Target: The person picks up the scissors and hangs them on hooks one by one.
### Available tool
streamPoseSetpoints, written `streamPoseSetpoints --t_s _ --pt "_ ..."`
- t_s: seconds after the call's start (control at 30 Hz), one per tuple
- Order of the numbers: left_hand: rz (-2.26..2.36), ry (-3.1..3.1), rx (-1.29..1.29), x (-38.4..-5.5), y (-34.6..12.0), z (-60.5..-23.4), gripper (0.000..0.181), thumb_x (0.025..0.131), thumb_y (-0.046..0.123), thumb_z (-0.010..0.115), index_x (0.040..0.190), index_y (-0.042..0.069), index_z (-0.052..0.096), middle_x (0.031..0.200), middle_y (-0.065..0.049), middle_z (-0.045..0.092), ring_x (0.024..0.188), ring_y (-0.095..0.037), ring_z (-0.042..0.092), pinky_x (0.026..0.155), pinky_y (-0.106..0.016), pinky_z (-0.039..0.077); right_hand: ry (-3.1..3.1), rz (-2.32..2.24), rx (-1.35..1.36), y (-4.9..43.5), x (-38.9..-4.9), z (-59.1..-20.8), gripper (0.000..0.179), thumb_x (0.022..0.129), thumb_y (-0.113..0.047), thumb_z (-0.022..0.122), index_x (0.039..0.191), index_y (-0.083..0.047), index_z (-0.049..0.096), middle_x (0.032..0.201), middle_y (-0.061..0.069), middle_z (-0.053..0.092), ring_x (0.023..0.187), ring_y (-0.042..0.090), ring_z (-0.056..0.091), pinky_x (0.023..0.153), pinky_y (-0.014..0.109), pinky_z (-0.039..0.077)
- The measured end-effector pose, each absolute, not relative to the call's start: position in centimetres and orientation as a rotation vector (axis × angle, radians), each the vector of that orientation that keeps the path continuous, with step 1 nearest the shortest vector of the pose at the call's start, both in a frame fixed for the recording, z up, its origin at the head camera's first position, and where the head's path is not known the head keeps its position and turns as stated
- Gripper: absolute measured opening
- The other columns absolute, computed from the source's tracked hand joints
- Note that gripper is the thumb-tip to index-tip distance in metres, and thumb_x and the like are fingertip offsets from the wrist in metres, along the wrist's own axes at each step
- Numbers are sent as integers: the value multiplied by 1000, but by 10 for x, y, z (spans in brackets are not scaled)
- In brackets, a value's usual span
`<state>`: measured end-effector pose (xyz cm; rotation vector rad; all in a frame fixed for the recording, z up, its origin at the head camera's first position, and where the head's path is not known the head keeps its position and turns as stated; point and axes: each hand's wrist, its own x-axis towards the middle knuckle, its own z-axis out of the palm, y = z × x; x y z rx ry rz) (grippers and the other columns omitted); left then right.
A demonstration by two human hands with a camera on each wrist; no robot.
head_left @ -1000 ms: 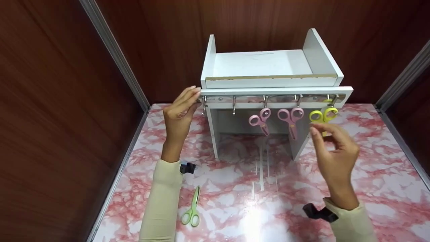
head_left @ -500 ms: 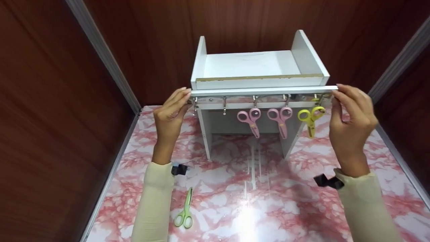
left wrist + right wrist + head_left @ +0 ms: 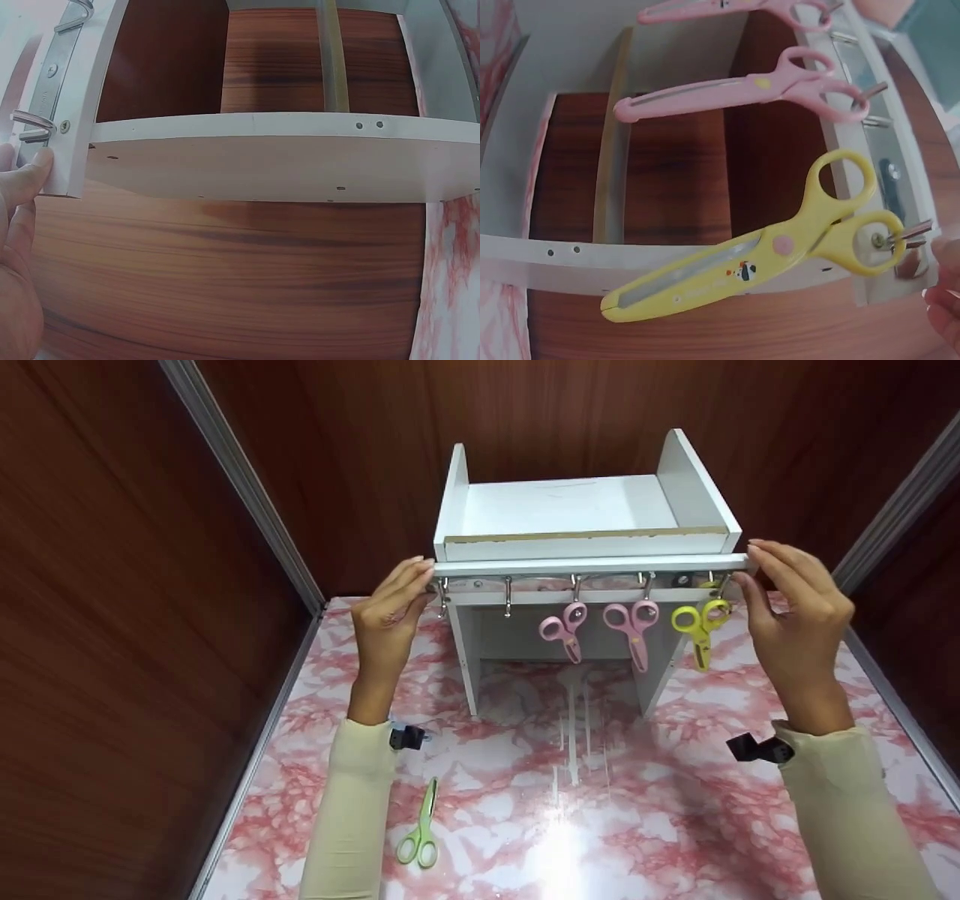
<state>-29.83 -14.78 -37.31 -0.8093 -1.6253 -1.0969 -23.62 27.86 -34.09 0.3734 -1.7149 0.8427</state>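
A white rail [image 3: 592,564] with a metal strip of hooks runs across the front of a white shelf unit. My left hand [image 3: 390,611] pinches its left end, thumb on the front beside the last hook in the left wrist view. At the other end my right hand [image 3: 799,615] holds the rail, fingertips on top and thumb near the last hook. Yellow scissors [image 3: 780,244] hang by a handle loop from that hook, just beside my right hand. Pink scissors [image 3: 634,634] and another pink pair [image 3: 566,631] hang from neighbouring hooks. The two leftmost hooks carry nothing.
Green scissors [image 3: 422,829] lie on the pink-and-white marbled table [image 3: 480,780], right of my left forearm. The shelf unit [image 3: 465,660] stands before a dark wood-grain wall [image 3: 570,405], with similar panels at both sides. Glare brightens the table front.
My right hand has moved from beside the yellow scissors up and right to the rail's right end. My left hand stays on the left end. The camera view has shifted slightly.
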Motion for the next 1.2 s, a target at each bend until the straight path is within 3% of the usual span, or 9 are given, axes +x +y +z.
streamPoseSetpoints --t_s 0.4,0.8,1.2 --pt "-1113 -1627 -817 -299 -148 -374 38 75 -15 80 110 -1 77 116 -12 74 114 -32 68 101 -37 55 -1745 827 449 286 -244 -347 37 75 16 82 108 -2 79 114 8 75 106 30 70 98 19 53" --pt "-1116 -1611 -829 -297 -143 -370 34 76 -13 81 108 -3 77 114 -13 74 113 -32 69 101 -36 56 -1764 793 403 286 -237 -349 37 77 15 81 110 -3 79 117 5 74 102 23 73 94 14 53" --pt "-1151 -1647 -816 -301 -139 -376 34 83 -9 77 116 0 75 123 -11 72 123 -30 63 104 -38 53 -1733 787 406 290 -238 -349 36 76 14 82 107 -4 80 113 5 75 96 16 74 92 14 54"
